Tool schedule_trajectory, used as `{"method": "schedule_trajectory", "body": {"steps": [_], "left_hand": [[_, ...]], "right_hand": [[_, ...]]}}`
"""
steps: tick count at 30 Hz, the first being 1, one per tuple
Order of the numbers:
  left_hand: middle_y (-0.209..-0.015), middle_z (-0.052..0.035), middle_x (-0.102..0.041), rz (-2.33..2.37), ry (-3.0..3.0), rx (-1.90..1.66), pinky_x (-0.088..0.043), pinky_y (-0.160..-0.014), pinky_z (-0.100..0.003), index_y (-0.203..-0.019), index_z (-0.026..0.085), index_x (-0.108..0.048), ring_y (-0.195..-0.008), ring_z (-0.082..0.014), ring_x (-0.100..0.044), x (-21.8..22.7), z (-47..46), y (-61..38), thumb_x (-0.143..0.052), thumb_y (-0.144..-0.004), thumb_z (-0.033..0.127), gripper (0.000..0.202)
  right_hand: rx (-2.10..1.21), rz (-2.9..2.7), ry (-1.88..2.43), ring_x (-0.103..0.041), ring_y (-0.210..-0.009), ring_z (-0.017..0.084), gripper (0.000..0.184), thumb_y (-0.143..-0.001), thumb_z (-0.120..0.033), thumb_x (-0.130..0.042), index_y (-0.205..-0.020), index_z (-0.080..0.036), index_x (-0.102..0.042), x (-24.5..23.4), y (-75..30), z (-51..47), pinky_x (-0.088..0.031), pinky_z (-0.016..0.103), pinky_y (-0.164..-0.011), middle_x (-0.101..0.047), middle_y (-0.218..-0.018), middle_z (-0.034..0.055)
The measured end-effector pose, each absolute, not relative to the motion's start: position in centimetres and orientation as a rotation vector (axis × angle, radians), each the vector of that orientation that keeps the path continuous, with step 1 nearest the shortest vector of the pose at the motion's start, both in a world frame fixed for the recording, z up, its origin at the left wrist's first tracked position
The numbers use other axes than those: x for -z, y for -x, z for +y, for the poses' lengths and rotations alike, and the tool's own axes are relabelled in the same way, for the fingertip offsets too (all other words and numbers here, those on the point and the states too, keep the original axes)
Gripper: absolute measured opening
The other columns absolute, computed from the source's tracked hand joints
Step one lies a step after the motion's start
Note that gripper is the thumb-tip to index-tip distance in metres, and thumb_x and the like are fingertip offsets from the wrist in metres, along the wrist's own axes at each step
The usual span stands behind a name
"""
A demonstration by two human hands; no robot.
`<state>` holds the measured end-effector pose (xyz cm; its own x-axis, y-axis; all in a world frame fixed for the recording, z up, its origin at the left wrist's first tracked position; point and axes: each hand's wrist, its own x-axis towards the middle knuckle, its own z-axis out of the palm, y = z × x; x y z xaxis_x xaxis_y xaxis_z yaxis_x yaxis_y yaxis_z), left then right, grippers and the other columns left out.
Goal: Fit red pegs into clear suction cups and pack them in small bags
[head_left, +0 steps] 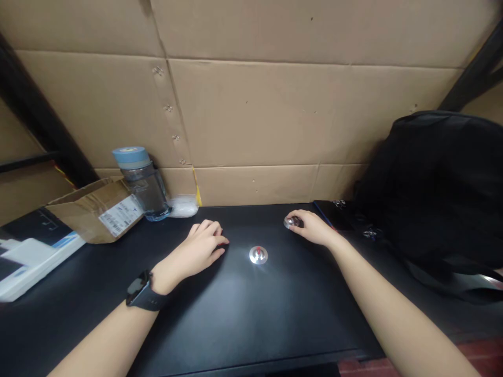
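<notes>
A small shiny metal disc with a red stub at its centre, looking like a spinning top (pixel 258 255), is on the black table between my hands. My right hand (pixel 308 225) is farther back and to the right, its fingers around a second shiny round metal piece (pixel 291 222) that is partly hidden by them. To the left of the disc rests my left hand (pixel 202 248), with thumb and fingers apart, loosely bent, and nothing in them. A black watch (pixel 143 292) is on the left wrist.
A water bottle with a blue lid (pixel 143 183), an open cardboard box (pixel 96 212), a plastic-wrapped packet (pixel 184 206) and a white box (pixel 39 267) stand at the left. A black backpack (pixel 440 193) fills the right side, with keys (pixel 371 233) near it. Cardboard (pixel 255 115) lines the back.
</notes>
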<state>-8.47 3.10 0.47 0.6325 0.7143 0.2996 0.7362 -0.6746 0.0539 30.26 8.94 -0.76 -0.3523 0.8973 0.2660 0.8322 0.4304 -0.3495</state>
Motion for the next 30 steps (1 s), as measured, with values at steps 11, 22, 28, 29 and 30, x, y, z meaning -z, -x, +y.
{"method": "schedule_trajectory", "body": {"steps": [11, 22, 28, 29, 30], "left_hand": [[-0.100, -0.0057, -0.058, -1.208, 2.747, 0.522, -0.036, -0.082, -0.037, -0.093, 0.024, -0.069, -0.102, -0.0241, -0.050, 0.3, 2.6, 6.3, -0.062, -0.095, 0.026, 0.008], [-0.097, -0.0017, -0.068, -1.324, 2.731, 0.835, -0.032, -0.085, -0.035, -0.098, 0.021, -0.060, -0.091, -0.0172, -0.058, -0.3, 2.2, 5.3, -0.042, -0.106, 0.026, 0.020], [-0.100, 0.0010, -0.073, -1.341, 2.671, 1.034, -0.030, -0.085, -0.035, -0.098, 0.024, -0.064, -0.096, -0.0166, -0.063, -0.9, 1.9, 4.9, -0.056, -0.101, 0.028, 0.009], [-0.100, 0.0011, -0.073, -1.335, 2.670, 1.070, -0.031, -0.085, -0.034, -0.099, 0.024, -0.064, -0.097, -0.0166, -0.064, -0.9, 1.8, 4.9, -0.057, -0.101, 0.027, 0.008], [-0.100, 0.0011, -0.073, -1.330, 2.669, 1.106, -0.032, -0.086, -0.034, -0.100, 0.024, -0.064, -0.097, -0.0167, -0.064, -1.1, 1.8, 4.8, -0.058, -0.100, 0.027, 0.008]], "right_hand": [[-0.378, -2.162, 1.392, -0.071, -0.092, 0.021, 0.031, -0.081, -0.013, -0.067, -0.111, -0.022, -0.068, 0.9, -30.3, 9.3, -0.053, 0.034, -0.090, -0.076, -0.107, 0.0065], [-0.416, -2.050, 1.449, -0.070, -0.089, 0.021, 0.032, -0.077, -0.014, -0.070, -0.107, -0.022, -0.066, 0.7, -29.8, 8.9, -0.053, 0.035, -0.087, -0.075, -0.106, 0.0061], [-0.377, -2.053, 1.222, -0.068, -0.097, 0.022, 0.029, -0.079, -0.015, -0.070, -0.106, -0.025, -0.069, 0.1, -25.9, 6.8, -0.052, 0.038, -0.090, -0.073, -0.108, 0.0046], [-0.379, -2.029, 1.176, -0.068, -0.098, 0.022, 0.029, -0.080, -0.015, -0.070, -0.107, -0.026, -0.069, -0.1, -25.0, 6.3, -0.052, 0.038, -0.090, -0.072, -0.109, 0.0046], [-0.402, -2.007, 1.138, -0.068, -0.099, 0.022, 0.030, -0.081, -0.016, -0.069, -0.109, -0.027, -0.068, -0.2, -24.2, 5.8, -0.052, 0.038, -0.088, -0.072, -0.111, 0.0045]]}}
